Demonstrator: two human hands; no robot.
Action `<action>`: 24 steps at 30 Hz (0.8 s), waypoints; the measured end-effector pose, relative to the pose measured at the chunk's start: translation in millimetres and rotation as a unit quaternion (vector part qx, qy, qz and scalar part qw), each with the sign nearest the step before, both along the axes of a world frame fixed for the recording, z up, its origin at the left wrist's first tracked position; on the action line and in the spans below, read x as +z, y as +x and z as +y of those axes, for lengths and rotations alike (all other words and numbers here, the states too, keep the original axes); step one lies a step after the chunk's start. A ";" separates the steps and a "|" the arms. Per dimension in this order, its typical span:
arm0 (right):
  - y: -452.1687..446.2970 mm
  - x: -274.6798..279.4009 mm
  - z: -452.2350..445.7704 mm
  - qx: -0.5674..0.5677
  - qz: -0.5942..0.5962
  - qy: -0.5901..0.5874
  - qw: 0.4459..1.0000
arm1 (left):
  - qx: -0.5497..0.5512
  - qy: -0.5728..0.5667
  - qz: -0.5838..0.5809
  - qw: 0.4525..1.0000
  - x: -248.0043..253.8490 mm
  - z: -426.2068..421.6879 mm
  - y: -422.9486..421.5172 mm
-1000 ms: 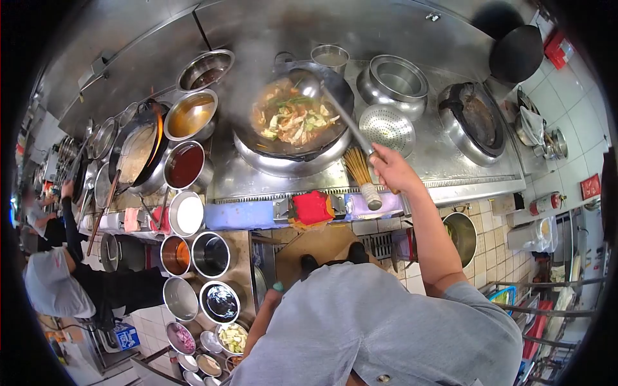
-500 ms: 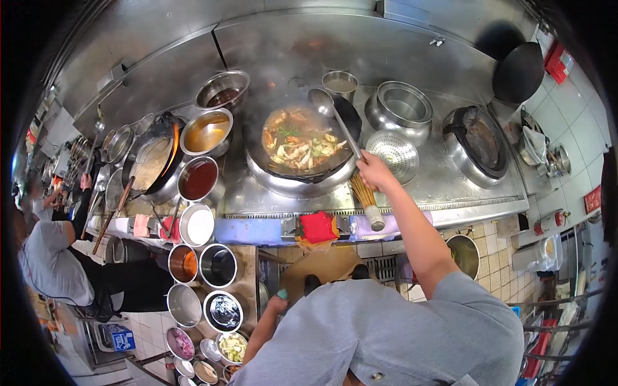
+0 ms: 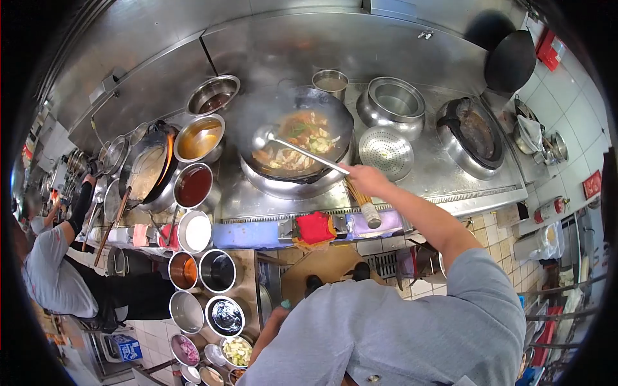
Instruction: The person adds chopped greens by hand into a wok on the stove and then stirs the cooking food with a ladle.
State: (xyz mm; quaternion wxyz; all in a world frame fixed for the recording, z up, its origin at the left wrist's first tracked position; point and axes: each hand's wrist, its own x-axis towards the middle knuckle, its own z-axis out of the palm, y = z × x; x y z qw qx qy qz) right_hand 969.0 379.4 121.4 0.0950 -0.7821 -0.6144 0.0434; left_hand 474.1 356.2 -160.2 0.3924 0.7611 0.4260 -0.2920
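Lower centre, the left hand (image 3: 277, 315); its finger state is too small to tell. Upper centre, a steaming wok (image 3: 336, 112) of food (image 3: 317, 138); a ladle (image 3: 296, 148) crosses it, the right hand's (image 3: 363, 180) fingers gripping its handle, near a perforated strainer (image 3: 386, 154).

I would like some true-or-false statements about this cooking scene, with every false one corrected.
1. The right hand holds a long-handled shiny metal ladle. True.
2. The round perforated metal strainer is inside the large black wok. False: it is on the stainless-steel counter, beside the wok.
3. The ladle extends over the wok. True.
4. The left hand also grips the ladle. False: it is low, near the grey short-sleeved shirt.
5. The bright red cloth lies near the counter's front edge. True.
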 end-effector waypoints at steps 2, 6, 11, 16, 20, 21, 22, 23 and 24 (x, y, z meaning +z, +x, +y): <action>19.2 36.1 -23.7 -0.038 -0.062 -0.120 0.990 | 0.024 -0.008 -0.006 1.000 1.7 2.3 2.6; 26.7 64.9 -66.9 -0.064 -0.068 -0.053 0.994 | 0.074 -0.029 -0.008 0.997 9.9 8.0 5.1; -13.0 164.6 -142.1 -0.112 0.122 -0.017 0.986 | -0.165 0.026 -0.024 0.986 29.5 19.8 23.1; -17.9 175.9 -165.9 -0.092 0.052 -0.018 0.994 | -0.222 -0.019 -0.049 0.974 -34.6 35.7 7.4; -22.6 83.5 -133.7 -0.098 0.126 -0.015 0.987 | -0.178 0.025 0.011 0.984 -1.0 41.1 38.7; -37.5 81.5 -128.2 -0.099 0.227 0.018 0.969 | -0.180 0.039 0.003 0.983 -1.1 47.3 47.0; -52.0 83.0 -125.9 -0.101 0.237 0.015 0.966 | -0.185 0.048 0.001 0.982 0.1 47.1 45.1; -65.2 84.9 -125.3 -0.089 0.277 0.020 0.956 | -0.184 0.043 0.006 0.982 -9.1 45.9 38.7; -73.2 88.9 -123.9 -0.078 0.313 0.027 0.946 | -0.167 0.047 -0.017 0.985 -21.7 50.5 40.3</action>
